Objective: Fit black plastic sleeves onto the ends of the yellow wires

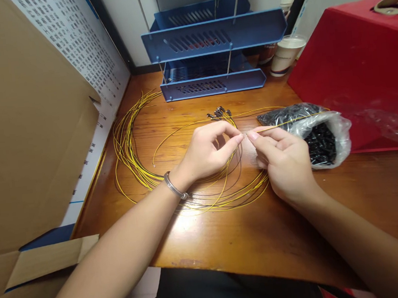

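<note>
Over the middle of the table, my two hands meet almost fingertip to fingertip. My right hand (pixel 287 161) pinches a thin yellow wire (pixel 297 119) near its end, and the wire trails off to the right above the bag. Thumb and index finger of my left hand (pixel 208 148) are pressed together at the wire's tip; whatever sits between them is too small to make out. Beneath and around both hands lies a loose coil of yellow and black wires (pixel 127 147). Small dark end pieces (pixel 220 112) are bunched just beyond my left hand.
Right of my hands, a clear plastic bag (pixel 342 138) lies open, filled with small black parts (pixel 321 143). A blue two-tier tray rack (pixel 213 85) stands behind, near a paper cup (pixel 285 57). A red box (pixel 354 66) borders the right, cardboard (pixel 28 115) the left.
</note>
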A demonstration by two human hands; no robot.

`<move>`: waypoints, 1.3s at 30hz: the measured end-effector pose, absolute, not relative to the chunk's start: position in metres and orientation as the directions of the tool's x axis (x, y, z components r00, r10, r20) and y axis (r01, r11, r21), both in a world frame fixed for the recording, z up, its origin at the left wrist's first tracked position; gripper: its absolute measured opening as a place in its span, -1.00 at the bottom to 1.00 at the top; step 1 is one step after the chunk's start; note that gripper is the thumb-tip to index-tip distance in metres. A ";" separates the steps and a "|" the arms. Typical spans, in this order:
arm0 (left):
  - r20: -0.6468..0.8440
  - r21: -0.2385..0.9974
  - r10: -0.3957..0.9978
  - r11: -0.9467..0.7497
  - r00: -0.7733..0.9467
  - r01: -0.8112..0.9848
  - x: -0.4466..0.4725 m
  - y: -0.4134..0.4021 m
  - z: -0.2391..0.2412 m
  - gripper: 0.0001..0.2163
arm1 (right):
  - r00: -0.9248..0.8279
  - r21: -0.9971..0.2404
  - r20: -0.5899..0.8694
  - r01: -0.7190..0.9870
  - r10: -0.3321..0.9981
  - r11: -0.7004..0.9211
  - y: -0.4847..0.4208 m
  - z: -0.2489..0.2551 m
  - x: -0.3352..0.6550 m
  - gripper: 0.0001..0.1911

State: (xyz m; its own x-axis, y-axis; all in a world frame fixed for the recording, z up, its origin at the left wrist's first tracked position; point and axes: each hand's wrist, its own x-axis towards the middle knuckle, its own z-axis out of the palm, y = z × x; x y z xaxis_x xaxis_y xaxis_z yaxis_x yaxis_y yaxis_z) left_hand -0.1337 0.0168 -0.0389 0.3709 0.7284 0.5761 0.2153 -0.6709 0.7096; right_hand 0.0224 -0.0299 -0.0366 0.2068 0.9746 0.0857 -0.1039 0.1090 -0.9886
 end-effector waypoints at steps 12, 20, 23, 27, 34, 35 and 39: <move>0.534 0.752 0.751 -0.632 0.388 0.189 -0.134 0.015 -0.038 -0.80 | 0.214 -0.993 0.097 -0.052 0.972 0.110 -0.031 -0.034 0.021 -0.79; 0.507 0.789 0.767 -0.597 0.394 0.148 -0.134 0.014 -0.036 -0.78 | 0.204 -0.989 0.086 -0.098 0.975 0.107 -0.032 -0.035 0.021 -0.80; 0.493 0.807 0.777 -0.576 0.392 0.129 -0.134 0.013 -0.036 -0.77 | 0.198 -0.987 0.082 -0.120 0.977 0.107 -0.032 -0.036 0.021 -0.81; 0.485 0.826 0.783 -0.557 0.391 0.091 -0.133 0.013 -0.036 -0.78 | 0.188 -0.985 0.086 -0.133 0.978 0.112 -0.032 -0.036 0.021 -0.81; 0.457 0.863 0.796 -0.505 0.397 0.019 -0.132 0.013 -0.035 -0.69 | 0.172 -0.980 0.085 -0.163 0.981 0.113 -0.033 -0.034 0.021 -0.79; 0.450 0.868 0.798 -0.496 0.402 0.014 -0.132 0.013 -0.035 -0.67 | 0.168 -0.979 0.085 -0.168 0.982 0.114 -0.032 -0.034 0.021 -0.79; 0.414 0.888 0.811 -0.460 0.414 0.016 -0.132 0.012 -0.034 -0.64 | 0.164 -0.977 0.080 -0.183 0.983 0.110 -0.032 -0.035 0.021 -0.80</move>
